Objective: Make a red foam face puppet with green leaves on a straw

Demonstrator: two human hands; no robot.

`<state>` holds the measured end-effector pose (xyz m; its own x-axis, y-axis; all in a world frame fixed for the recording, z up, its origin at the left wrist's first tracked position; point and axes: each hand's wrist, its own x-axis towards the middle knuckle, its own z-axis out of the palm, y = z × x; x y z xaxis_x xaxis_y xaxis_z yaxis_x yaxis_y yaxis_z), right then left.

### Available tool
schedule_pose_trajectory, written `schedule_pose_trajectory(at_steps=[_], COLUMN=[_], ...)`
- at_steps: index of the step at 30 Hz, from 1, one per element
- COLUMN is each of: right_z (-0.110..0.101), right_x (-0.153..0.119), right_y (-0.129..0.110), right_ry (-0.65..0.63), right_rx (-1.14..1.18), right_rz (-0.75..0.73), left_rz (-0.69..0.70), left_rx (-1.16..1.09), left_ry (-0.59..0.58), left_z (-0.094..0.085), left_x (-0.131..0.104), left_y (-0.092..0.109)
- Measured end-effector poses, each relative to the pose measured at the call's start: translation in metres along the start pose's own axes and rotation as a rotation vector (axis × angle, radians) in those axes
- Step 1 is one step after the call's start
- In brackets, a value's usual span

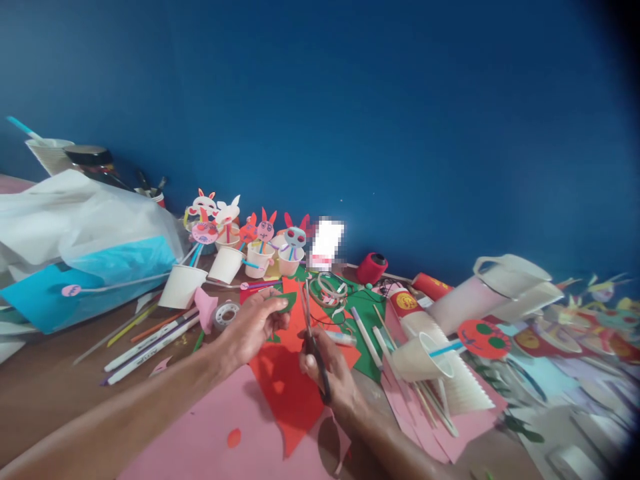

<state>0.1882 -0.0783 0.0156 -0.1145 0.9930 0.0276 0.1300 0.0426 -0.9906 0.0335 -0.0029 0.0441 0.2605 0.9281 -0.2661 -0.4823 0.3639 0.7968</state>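
Note:
My left hand (pixel 261 323) pinches a small piece of green paper (pixel 285 303) above the middle of the table. In my right hand (pixel 333 367) is a pair of scissors (pixel 317 357), its fingers wrapped round the dark handles and the blades pointing away from me. The blades are a little to the right of the green piece, apart from it. Below both hands lies a torn-edged sheet of red paper (pixel 293 407) over pink paper (pixel 210 427). A small red scrap (pixel 234 438) rests on the pink sheet. Further green paper (pixel 367 320) lies behind my right hand.
Paper cups (pixel 183 287) with paper animal faces on straws stand along the back left. Markers (pixel 150 347) and a tape roll (pixel 226 315) lie at left. To the right are a tilted cup (pixel 423 357) with a red face, a white jug (pixel 480 293) and red thread (pixel 373 267).

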Motion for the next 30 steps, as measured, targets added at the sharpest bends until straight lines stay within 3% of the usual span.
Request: schedule_pose_trajectory(at_steps=[15, 30], right_z=[0.004, 0.006], right_x=[-0.001, 0.0], right_y=[0.015, 0.019], right_ry=[-0.066, -0.093], right_rx=[0.062, 0.109], right_rz=[-0.016, -0.033], left_rz=[0.061, 0.007], left_rx=[0.028, -0.001], left_ry=[0.026, 0.075], left_z=[0.01, 0.015], left_x=[-0.01, -0.014], left_y=[-0.012, -0.017])
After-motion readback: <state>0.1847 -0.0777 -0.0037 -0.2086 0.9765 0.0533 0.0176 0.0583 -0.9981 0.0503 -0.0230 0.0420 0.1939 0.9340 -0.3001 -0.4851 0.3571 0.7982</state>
